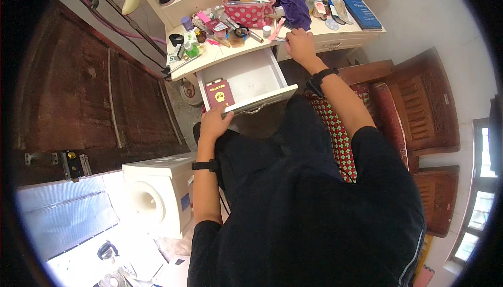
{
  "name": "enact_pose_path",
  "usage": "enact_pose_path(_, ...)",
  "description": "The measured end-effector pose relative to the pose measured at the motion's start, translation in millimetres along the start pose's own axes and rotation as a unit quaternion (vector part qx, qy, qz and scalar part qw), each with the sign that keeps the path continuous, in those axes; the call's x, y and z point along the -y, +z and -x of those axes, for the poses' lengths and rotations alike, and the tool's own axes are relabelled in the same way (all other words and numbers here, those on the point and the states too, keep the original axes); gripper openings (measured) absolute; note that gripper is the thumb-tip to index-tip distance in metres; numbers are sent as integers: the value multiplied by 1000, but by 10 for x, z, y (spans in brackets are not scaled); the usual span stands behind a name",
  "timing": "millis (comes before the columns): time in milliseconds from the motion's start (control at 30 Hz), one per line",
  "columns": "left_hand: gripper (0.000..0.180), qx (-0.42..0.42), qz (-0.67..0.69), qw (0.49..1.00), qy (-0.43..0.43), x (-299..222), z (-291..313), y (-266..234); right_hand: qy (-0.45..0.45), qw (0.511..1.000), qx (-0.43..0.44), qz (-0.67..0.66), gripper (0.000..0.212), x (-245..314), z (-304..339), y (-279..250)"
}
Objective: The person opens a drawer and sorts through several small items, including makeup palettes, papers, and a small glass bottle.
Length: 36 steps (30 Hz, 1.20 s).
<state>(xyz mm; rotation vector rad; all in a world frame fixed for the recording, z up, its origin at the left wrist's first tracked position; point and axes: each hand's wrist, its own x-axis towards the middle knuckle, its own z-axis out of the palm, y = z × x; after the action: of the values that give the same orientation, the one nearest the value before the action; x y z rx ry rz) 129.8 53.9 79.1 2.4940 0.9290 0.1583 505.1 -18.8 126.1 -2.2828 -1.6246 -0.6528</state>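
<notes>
The white drawer (257, 80) extends from beneath the cream dressing table (208, 59), directly before the seated person. A maroon passport-type booklet (219, 94) lies in its front left corner. The left hand (214, 123) rests on the left end of the drawer's front panel; firmness of grip cannot be determined. The right hand (300, 44) is curled at the tabletop's front edge, beside a purple cloth (294, 12); its contents, if any, are indiscernible. Behind stands a pink polka-dot pouch (250, 14).

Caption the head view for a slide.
Left hand at open white drawer, maroon rectangular booklet inside; right hand near crumpled purple cloth.
</notes>
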Motion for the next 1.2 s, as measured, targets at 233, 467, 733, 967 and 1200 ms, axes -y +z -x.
enact_pose_path(233, 51, 26, 63, 993, -93, -13, -81, 45, 17, 990, -97, -105, 7, 135, 106, -317)
enact_pose_path(467, 45, 86, -68, 988, -105, -43, -462, 239, -78, 942, 230, -234, 14, 1096, 463, -149)
enact_pose_path(733, 42, 103, 1, 984, -142, 25, -371, 387, -52, 918, 305, -249, 34, 1696, 342, 586)
enact_pose_path(967, 22, -98, -52, 994, 2, -5, -311, 427, -130, 917, 312, -211, 56, 1816, 308, 1100)
enact_pose_path(1200, 43, -109, -77, 990, -52, -50, -294, 402, -15, 869, 455, -194, 86, 2273, -24, 901)
